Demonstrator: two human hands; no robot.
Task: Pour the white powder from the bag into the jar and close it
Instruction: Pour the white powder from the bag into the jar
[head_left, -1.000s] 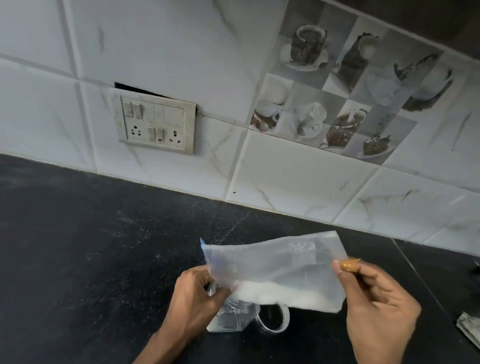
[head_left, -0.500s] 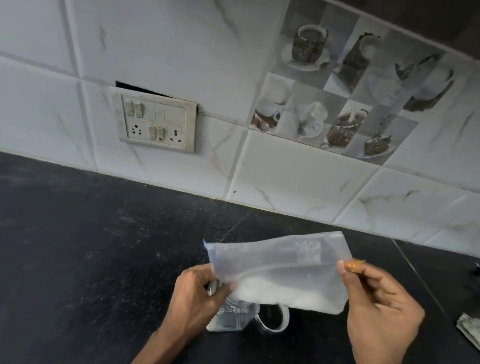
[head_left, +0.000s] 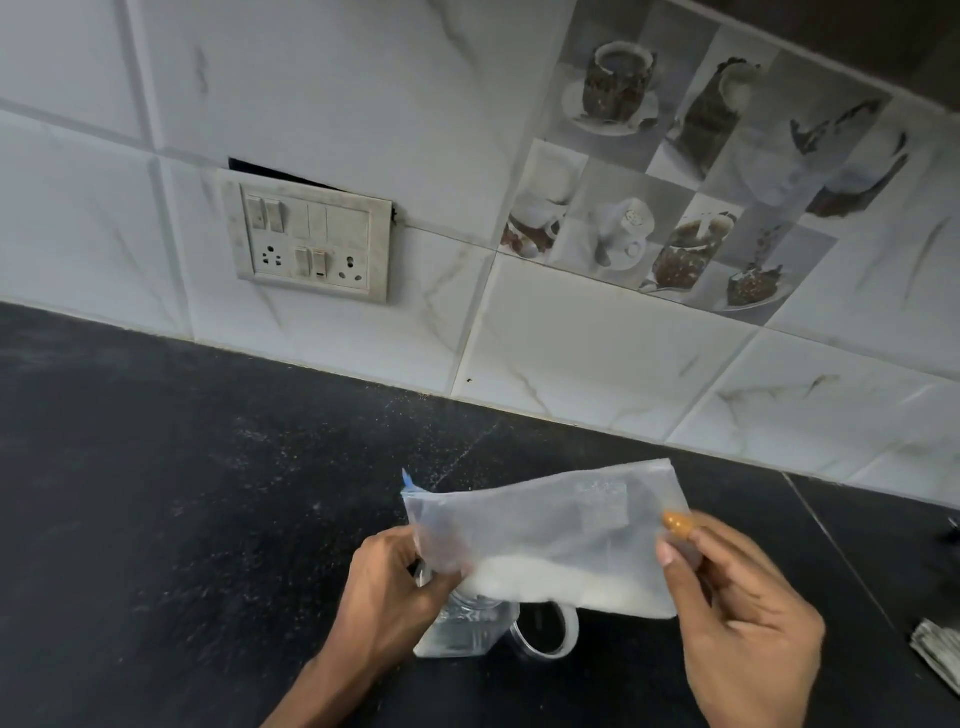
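1. The bag (head_left: 545, 525), clear plastic, hangs low in the centre of the frame, stretched sideways between two hands. Its powder (head_left: 561, 584) lies along the lower edge, heaped toward the left, likely because that end is dipped toward the jar.
2. The jar (head_left: 462, 626) stands on the counter (head_left: 182, 493) just below the bag's lower left corner, so that whatever spills falls into its mouth; the mouth itself is hidden by bag and hand.
3. The left hand (head_left: 395, 587) pinches the bag's left end between thumb and fingers, right over the jar, apparently steering the opening.
4. The right hand (head_left: 737, 597) pinches the right edge between thumb and forefinger and holds it a little higher, which would tip the powder leftward.
5. A clear ring, probably the lid (head_left: 545, 631), lies just right of the jar, within reach for closing.
6. Whether powder is flowing cannot be told; much remains in the bag, so pouring seems under way or unfinished.
7. A switchboard (head_left: 311, 244) sits on the tiled wall, upper left.
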